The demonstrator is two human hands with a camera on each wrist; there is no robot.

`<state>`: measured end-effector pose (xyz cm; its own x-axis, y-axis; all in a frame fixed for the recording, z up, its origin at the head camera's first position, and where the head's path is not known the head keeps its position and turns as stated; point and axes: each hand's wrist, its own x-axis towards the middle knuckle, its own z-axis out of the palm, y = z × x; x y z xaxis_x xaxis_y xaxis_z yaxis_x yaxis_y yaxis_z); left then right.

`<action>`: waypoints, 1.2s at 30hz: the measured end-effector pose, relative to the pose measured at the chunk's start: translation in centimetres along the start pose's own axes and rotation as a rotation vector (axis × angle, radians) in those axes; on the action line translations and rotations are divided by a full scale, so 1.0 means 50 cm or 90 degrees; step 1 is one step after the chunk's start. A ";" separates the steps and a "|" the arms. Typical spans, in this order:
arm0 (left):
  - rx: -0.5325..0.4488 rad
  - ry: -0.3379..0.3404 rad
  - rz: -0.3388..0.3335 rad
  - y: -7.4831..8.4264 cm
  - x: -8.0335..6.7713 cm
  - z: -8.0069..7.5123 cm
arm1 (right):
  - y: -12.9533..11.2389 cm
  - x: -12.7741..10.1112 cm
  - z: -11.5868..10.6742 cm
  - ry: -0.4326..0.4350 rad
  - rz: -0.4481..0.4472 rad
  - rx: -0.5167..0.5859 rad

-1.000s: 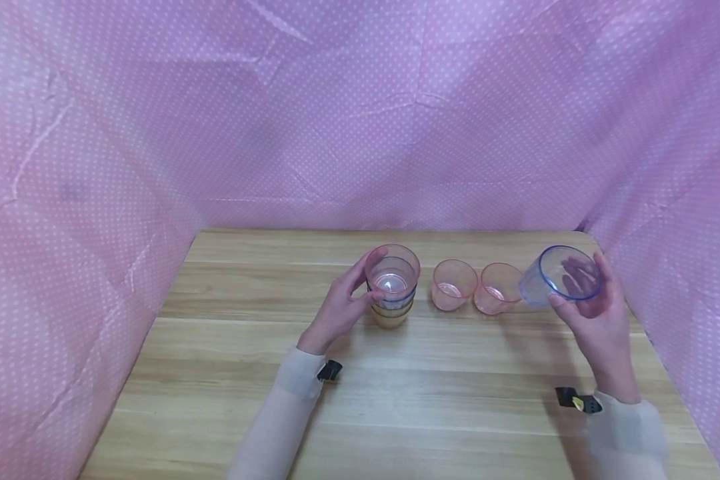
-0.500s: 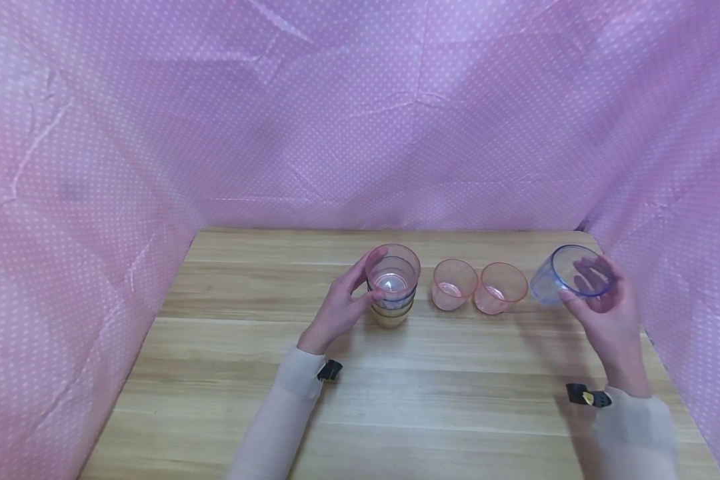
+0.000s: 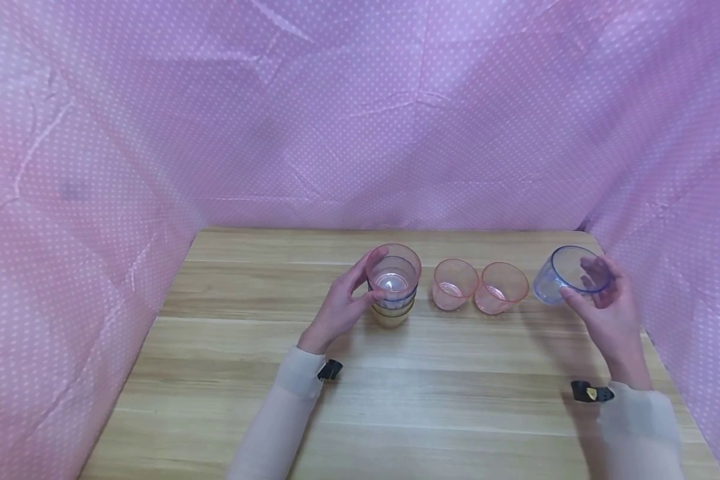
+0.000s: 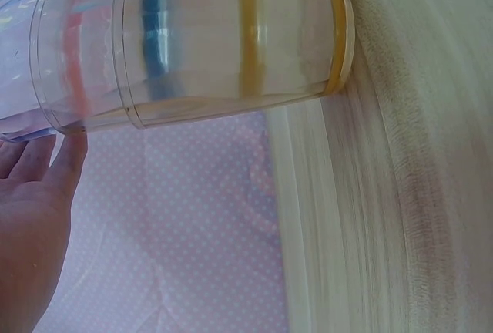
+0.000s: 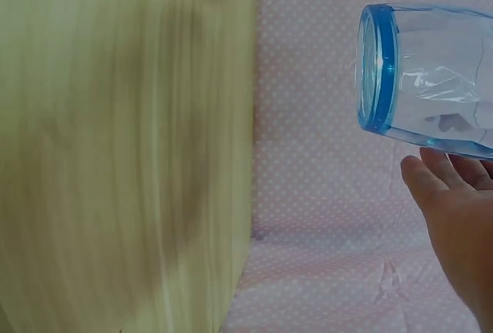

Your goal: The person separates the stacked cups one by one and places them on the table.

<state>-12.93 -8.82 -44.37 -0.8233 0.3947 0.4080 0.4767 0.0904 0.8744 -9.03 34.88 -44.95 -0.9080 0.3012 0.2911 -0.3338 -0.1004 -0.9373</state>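
My left hand [image 3: 340, 308] grips the top of a stack of nested clear plastic cups [image 3: 391, 308], thumb in front and fingers behind. The stack stands on the table; a pink-rimmed cup is uppermost, a blue one shows below it and yellow ones at the bottom. In the left wrist view the stack [image 4: 200, 40] shows red, blue and yellow base bands. My right hand [image 3: 609, 313] holds a blue clear cup [image 5: 439, 79] by its side, tilted and raised off the table. Two pink cups, one [image 3: 454, 285] beside the other [image 3: 500, 289], stand upright between the hands.
The wooden table [image 3: 366, 400] ends at a back edge close behind the cups. A pink dotted cloth [image 3: 396, 133] hangs around the back and both sides. Black wrist straps show at both cuffs.
My right hand has carried the blue cup a little to the right, away from the pink cups, and tipped it slightly more upright. The left hand and the stack stay in place.
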 end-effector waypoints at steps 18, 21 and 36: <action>0.013 0.003 0.007 -0.003 -0.002 0.000 | 0.038 0.010 -0.039 -0.077 0.040 -0.059; 0.014 0.003 0.006 -0.003 -0.003 -0.001 | 0.045 0.010 -0.041 -0.085 0.048 -0.060; 0.008 0.000 0.004 -0.003 -0.002 0.000 | 0.069 0.007 -0.064 -0.129 0.107 -0.270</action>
<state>-12.90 -8.88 -44.55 -0.8206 0.3950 0.4130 0.4852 0.0997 0.8687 -9.71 37.66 -48.70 -0.9855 0.1189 0.1208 -0.0841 0.2759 -0.9575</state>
